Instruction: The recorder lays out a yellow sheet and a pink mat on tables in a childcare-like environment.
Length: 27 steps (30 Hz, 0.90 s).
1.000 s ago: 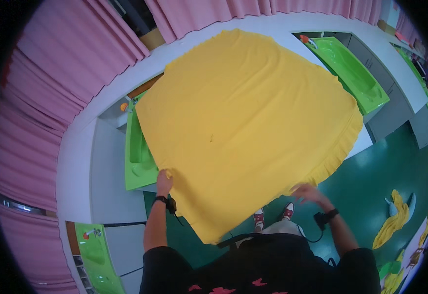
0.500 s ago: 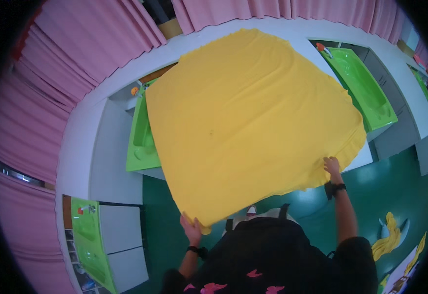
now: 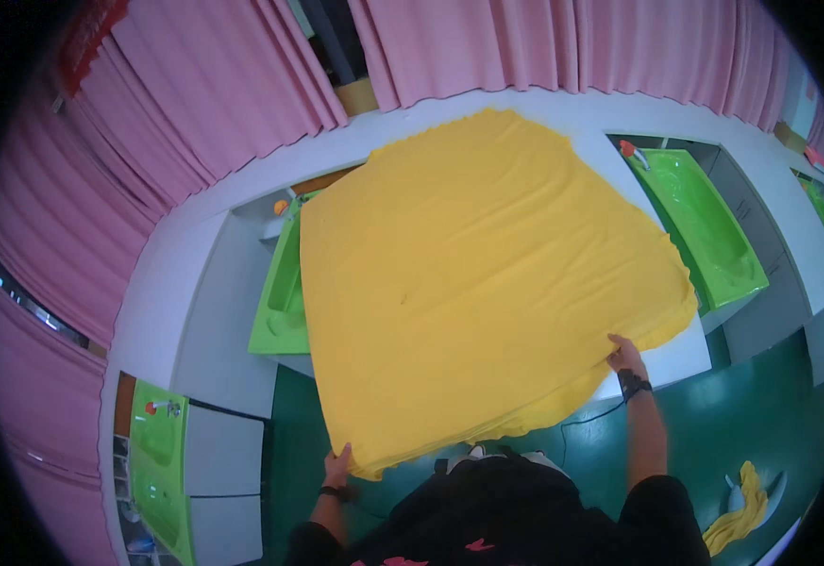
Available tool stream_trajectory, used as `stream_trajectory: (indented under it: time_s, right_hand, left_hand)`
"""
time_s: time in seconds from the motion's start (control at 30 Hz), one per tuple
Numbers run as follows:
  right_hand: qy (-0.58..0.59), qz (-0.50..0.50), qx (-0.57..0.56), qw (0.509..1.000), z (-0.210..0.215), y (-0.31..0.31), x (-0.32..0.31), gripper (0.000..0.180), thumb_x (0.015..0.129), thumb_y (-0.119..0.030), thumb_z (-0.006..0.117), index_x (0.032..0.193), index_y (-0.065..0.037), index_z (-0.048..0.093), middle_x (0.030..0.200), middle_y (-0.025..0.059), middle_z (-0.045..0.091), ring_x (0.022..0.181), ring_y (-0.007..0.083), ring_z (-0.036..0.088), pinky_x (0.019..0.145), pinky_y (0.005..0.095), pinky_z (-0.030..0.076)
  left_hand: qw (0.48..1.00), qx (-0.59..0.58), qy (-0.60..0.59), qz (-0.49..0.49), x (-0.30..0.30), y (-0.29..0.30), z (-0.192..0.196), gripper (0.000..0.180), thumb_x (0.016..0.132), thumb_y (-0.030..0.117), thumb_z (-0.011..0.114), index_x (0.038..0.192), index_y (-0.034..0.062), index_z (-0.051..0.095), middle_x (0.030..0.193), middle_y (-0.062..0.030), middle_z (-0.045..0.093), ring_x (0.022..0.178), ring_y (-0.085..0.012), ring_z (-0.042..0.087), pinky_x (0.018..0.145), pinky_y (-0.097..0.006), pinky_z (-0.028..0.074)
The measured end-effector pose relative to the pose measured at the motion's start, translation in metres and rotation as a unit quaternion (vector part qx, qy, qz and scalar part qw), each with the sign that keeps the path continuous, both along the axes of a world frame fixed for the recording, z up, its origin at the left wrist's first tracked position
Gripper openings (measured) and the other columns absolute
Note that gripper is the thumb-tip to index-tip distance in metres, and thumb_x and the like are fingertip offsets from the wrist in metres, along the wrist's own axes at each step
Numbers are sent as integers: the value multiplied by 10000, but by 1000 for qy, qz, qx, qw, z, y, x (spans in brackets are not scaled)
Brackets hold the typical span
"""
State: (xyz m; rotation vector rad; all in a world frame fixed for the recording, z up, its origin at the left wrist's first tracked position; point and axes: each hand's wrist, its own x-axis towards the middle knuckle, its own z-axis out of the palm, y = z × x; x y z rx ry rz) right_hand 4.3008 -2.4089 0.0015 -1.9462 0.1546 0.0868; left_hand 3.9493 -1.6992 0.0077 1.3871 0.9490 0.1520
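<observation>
A large yellow cloth [image 3: 469, 274] lies spread over the white counter [image 3: 662, 357], with soft wrinkles on its right half. My left hand [image 3: 337, 466] grips its near left corner, fingers partly hidden by the fabric. Further right, my right hand [image 3: 627, 355] pinches the near edge close to the right side. Between my hands the near border sags past the counter, and a second layer shows beneath it. The cloth's left side covers part of a green tub [image 3: 280, 325].
Another green tub [image 3: 700, 222] with a red-handled tap stands to the right, and a third green tub [image 3: 159, 472] at the lower left. Pink curtains [image 3: 214, 94] hang behind the counter. On the green floor [image 3: 686, 424] lies a grey object draped with yellow fabric [image 3: 744, 514].
The view has tilted up, so the scene sits lower. My left hand has shifted outward to the left with its corner. More of the near border hangs down between my hands.
</observation>
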Motion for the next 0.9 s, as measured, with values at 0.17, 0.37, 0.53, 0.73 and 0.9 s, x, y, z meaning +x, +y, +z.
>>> stream_trajectory:
  time_s: [0.17, 0.37, 0.53, 0.73, 0.9]
  right_hand:
    - [220, -77, 353, 906, 37, 24, -52, 166, 856, -182, 685, 963, -118, 575, 770, -22, 571, 529, 74, 455, 470, 226, 391]
    - [221, -17, 244, 944, 32, 41, -168, 167, 902, -207, 650, 904, -79, 544, 656, 15, 493, 586, 150, 495, 544, 289, 441]
    - [309, -169, 437, 827, 21, 59, -209, 170, 912, -207, 638, 1011, -99, 551, 866, 8, 553, 749, 134, 533, 618, 281, 481]
    - [271, -190, 447, 831, 39, 62, -216, 145, 916, -184, 626, 995, -86, 552, 852, 4, 558, 716, 125, 535, 634, 253, 495]
    - [173, -82, 158, 969, 2, 40, -201, 186, 859, -218, 655, 949, -89, 556, 853, 53, 599, 683, 203, 613, 570, 320, 535]
  left_hand:
    - [992, 103, 77, -6, 6, 68, -14, 350, 828, 244, 737, 1036, -20, 641, 925, -78, 676, 769, -158, 636, 673, -311, 524]
    - [994, 97, -12, 49, 16, 114, -5, 253, 820, 96, 722, 1025, -5, 612, 933, -76, 672, 772, -165, 635, 665, -315, 528]
    - [988, 101, -107, 49, 24, 123, -12, 225, 837, 58, 691, 1032, 7, 592, 934, -61, 661, 769, -156, 622, 665, -305, 517]
    - [991, 81, -108, 10, 45, 113, 0, 236, 857, 78, 676, 1064, 6, 588, 979, -64, 648, 844, -140, 607, 725, -294, 501]
    - [979, 174, -109, -8, 78, 100, -7, 259, 888, 134, 656, 1086, -15, 579, 1005, -75, 651, 886, -144, 598, 777, -301, 487]
